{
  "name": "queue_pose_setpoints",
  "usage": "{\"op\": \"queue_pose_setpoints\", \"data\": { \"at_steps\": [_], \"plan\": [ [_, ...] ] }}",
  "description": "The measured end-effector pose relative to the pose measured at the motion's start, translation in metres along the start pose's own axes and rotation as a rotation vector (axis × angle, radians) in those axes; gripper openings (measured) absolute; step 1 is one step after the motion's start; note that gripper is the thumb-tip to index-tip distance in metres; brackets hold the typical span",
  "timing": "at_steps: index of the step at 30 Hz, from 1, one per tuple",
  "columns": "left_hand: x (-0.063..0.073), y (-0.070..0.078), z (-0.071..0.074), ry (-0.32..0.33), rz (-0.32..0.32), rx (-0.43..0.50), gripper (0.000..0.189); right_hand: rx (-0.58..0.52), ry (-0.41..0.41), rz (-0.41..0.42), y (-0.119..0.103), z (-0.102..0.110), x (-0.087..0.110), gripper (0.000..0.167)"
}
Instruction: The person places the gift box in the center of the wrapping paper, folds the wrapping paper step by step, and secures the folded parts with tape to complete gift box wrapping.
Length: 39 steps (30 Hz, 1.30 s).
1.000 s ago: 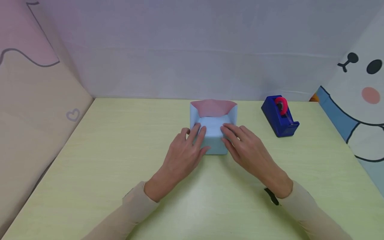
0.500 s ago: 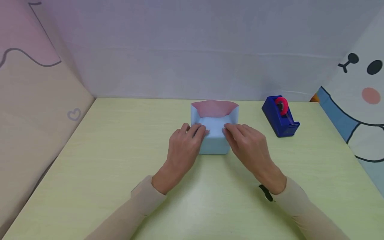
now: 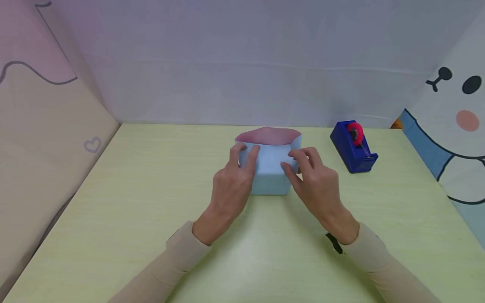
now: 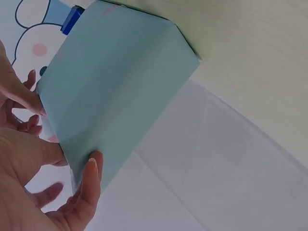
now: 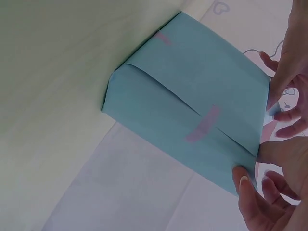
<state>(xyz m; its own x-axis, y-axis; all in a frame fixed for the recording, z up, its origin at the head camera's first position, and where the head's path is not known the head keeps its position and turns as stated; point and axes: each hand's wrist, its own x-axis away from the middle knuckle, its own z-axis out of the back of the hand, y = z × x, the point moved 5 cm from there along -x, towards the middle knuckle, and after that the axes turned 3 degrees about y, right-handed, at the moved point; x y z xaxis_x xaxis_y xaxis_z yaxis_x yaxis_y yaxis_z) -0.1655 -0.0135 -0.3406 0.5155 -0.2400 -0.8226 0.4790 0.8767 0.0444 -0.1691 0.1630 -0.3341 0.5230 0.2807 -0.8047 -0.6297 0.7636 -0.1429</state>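
Paper bag (image 3: 270,168) near the far edge of the table (image 3: 151,185) is narrowly pinched by left hand (image 3: 232,187) and right hand (image 3: 320,185); likely light, creasable, best held at its mouth.

Blue tape dispenser (image 3: 351,153), cartoon-print backdrop (image 3: 443,115)

loads of room on the pale yellow-green table (image 3: 163,168), 9 o'clock of the light-blue paper box (image 3: 270,184), left hand (image 3: 233,185) crowding 8, right hand (image 3: 318,185) 4, chunky blue tape dispenser (image 3: 348,152) blocking 3ish, lilac-grey sheet (image 3: 227,88) capping 12
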Motion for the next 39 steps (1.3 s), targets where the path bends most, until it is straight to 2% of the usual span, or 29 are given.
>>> {"op": "queue_pose_setpoints", "data": {
  "at_steps": [7,13,18,27,32,39],
  "plan": [
    [-0.001,-0.007,0.0,0.048,0.154,0.069,0.076,-0.081,-0.034,-0.179,0.007,0.0,0.0,0.053],
    [-0.001,-0.009,0.0,0.051,0.205,0.1,0.08,-0.149,-0.065,-0.316,0.013,-0.002,0.002,0.054],
    [-0.001,-0.013,-0.002,0.025,0.268,0.214,0.073,-0.184,-0.072,-0.354,0.016,-0.003,0.002,0.048],
    [0.0,-0.021,-0.006,-0.08,0.416,0.434,0.047,-0.261,-0.113,-0.429,0.023,-0.004,0.003,0.032],
    [-0.002,-0.024,-0.008,-0.124,0.49,0.485,0.041,-0.313,-0.114,-0.458,0.027,-0.005,0.004,0.026],
    [-0.003,-0.025,-0.006,-0.142,0.486,0.478,0.03,-0.345,-0.096,-0.451,0.028,-0.006,0.004,0.021]
  ]
}}
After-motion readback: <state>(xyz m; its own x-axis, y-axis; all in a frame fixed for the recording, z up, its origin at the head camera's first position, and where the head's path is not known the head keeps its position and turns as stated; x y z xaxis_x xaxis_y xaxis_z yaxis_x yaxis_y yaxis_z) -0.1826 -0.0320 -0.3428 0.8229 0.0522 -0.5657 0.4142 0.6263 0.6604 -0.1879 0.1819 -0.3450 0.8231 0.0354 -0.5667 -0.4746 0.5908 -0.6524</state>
